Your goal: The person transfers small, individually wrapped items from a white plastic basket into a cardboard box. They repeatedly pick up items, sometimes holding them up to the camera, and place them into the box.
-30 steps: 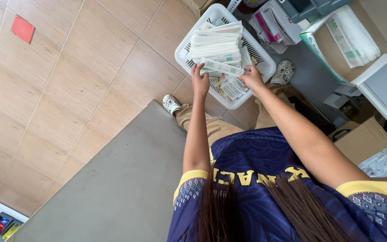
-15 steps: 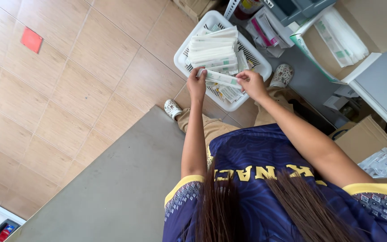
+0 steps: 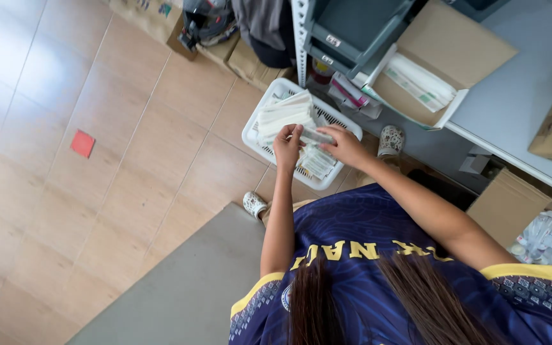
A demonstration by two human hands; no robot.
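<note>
A white slotted basket stands on the tiled floor below me, filled with stacks of flat white packets. My left hand and my right hand are both over the basket and together hold one flat packet between them, just above the stacks. More loose packets lie in the near part of the basket. My arms reach down from a dark blue shirt with yellow trim.
A grey table top is close under me at the left. An open cardboard box with long white packets sits on a white table at the right. Shelving, bags and cartons crowd the top. A bag of small plastic items lies at the right.
The view has shifted, so the basket now sits lower and nearer the middle. Both hands have stayed at the basket and now hold a single packet between them.
</note>
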